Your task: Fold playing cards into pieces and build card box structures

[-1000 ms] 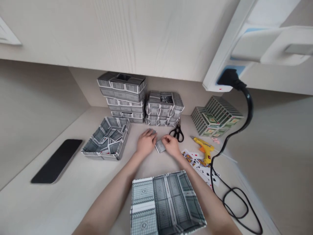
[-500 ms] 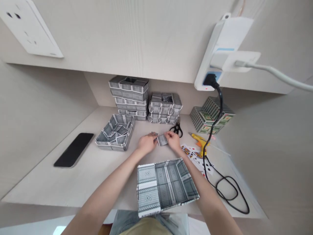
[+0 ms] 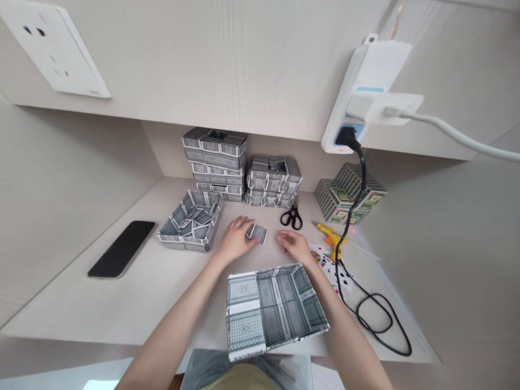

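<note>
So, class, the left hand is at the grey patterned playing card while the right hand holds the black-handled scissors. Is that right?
Not quite: the head view shows the black-handled scissors lying on the desk, apart from the right hand. The left hand is indeed at the grey patterned playing card.

Right hand (image 3: 295,246) — now off the card (image 3: 259,233)

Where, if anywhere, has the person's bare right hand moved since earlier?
Yes: against the black-handled scissors, the bare right hand has shifted rightward and toward the person.
</note>
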### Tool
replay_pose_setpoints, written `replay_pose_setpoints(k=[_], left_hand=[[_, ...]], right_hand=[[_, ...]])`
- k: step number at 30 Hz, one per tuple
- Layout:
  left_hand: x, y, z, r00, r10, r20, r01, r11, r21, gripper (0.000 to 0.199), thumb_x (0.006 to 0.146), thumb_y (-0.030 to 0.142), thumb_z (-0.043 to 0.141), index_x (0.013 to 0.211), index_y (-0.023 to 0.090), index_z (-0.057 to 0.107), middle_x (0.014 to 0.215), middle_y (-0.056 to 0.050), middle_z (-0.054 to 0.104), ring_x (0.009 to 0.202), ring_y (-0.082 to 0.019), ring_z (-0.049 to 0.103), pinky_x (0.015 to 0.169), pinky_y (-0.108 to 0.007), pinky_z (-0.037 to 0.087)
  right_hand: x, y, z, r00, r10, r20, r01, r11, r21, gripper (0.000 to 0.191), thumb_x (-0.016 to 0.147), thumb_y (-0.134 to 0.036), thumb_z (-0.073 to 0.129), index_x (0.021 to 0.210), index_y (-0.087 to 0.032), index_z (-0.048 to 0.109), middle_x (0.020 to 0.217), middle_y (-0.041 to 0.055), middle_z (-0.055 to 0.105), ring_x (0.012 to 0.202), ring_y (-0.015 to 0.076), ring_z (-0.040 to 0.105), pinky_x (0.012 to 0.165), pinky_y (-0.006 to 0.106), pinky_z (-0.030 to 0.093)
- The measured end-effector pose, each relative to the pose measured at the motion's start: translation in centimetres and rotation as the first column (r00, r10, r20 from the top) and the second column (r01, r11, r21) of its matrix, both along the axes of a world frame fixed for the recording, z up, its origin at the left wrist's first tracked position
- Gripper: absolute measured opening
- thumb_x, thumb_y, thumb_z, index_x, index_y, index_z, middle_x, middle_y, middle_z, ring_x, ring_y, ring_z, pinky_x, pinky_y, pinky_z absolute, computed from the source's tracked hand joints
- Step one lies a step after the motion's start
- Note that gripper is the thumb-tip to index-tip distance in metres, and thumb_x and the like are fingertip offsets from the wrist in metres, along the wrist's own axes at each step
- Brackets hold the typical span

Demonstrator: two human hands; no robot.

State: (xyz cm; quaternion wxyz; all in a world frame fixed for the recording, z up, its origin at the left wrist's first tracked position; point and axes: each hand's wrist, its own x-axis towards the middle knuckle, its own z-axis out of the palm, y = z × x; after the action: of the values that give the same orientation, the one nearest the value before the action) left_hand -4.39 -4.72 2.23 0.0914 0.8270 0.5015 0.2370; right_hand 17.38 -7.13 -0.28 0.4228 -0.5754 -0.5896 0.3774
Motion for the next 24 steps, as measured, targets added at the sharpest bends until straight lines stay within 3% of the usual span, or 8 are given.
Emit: replay_pose_setpoints(k=[3,7,9,13,16,21,24], left_hand=[[0.0,0.1,-1.4,0.998,-0.062,-0.015,0.062,0.998,-0.026,0.060,0.075,0.050,0.049,0.128,0.024,0.037,0.136,-0.010,0.034,0.127,-0.027,0.025,0.103,-0.048,0.017],[-0.4,0.0,-2.1,0.992,-0.127,-0.006,0.127,0.991,-0.034,0.048,0.078,0.047,0.046,0.122,0.029,0.044,0.132,-0.006,0.039,0.125,-0.026,0.027,0.103,-0.051,0.012],[-0.5,0.1,-1.9,0.992,-0.126,0.030,0.127,0.992,-0.024,0.045,0.077,0.044,0.049,0.119,0.027,0.047,0.125,-0.007,0.046,0.121,-0.024,0.034,0.103,-0.050,0.014],[-0.4,0.3,-1.7,0.986,-0.122,0.109,0.125,0.992,-0.014,0.045,0.073,0.037,0.056,0.116,0.023,0.049,0.116,-0.007,0.053,0.114,-0.023,0.042,0.103,-0.048,0.018],[-0.1,0.2,-1.6,0.971,-0.165,0.173,0.169,0.986,-0.007,0.049,0.071,0.031,0.060,0.117,0.022,0.047,0.116,-0.008,0.052,0.112,-0.023,0.044,0.101,-0.046,0.023],[0.2,0.0,-1.1,0.910,-0.242,0.336,0.250,0.968,0.021,0.052,0.069,0.020,0.061,0.118,0.021,0.047,0.116,-0.009,0.052,0.111,-0.022,0.045,0.096,-0.041,0.035],[0.2,0.0,-0.7,0.861,-0.287,0.420,0.311,0.950,0.010,0.050,0.071,0.019,0.059,0.119,0.022,0.046,0.120,-0.008,0.051,0.112,-0.021,0.045,0.097,-0.041,0.035]], right_hand=[[1.7,-1.2,1.0,0.933,-0.037,0.359,-0.009,0.992,0.127,0.042,0.067,-0.033,0.061,0.105,-0.018,0.057,0.096,0.0085,0.060,0.084,0.0203,0.057,0.075,0.035,0.044],[4.3,-3.2,2.0,0.701,-0.164,0.694,0.167,0.984,0.064,0.063,0.055,-0.034,0.070,0.113,-0.017,0.054,0.106,0.0152,0.052,0.100,0.0320,0.047,0.081,0.043,0.038],[5.1,-4.0,2.1,0.615,-0.162,0.771,0.259,0.966,-0.003,0.065,0.052,-0.032,0.072,0.112,-0.014,0.054,0.104,0.0182,0.051,0.099,0.0358,0.046,0.077,0.044,0.037],[5.2,-4.2,2.3,0.564,-0.140,0.814,0.263,0.965,-0.016,0.060,0.052,-0.023,0.071,0.109,-0.013,0.054,0.098,0.0179,0.052,0.095,0.0356,0.046,0.074,0.043,0.038],[3.7,-3.8,2.6,0.614,-0.182,0.768,0.158,0.982,0.106,0.054,0.056,-0.027,0.069,0.108,-0.020,0.054,0.101,0.0134,0.051,0.099,0.0349,0.043,0.078,0.048,0.036],[0.3,-3.2,2.5,0.870,-0.140,0.472,-0.026,0.944,0.328,0.053,0.068,-0.031,0.061,0.118,-0.024,0.044,0.112,0.0078,0.040,0.101,0.0221,0.046,0.086,0.036,0.040],[-0.7,-2.8,1.5,0.908,-0.103,0.406,-0.057,0.930,0.362,0.054,0.068,-0.035,0.062,0.119,-0.026,0.045,0.108,0.0060,0.041,0.101,0.0211,0.046,0.087,0.035,0.041]])
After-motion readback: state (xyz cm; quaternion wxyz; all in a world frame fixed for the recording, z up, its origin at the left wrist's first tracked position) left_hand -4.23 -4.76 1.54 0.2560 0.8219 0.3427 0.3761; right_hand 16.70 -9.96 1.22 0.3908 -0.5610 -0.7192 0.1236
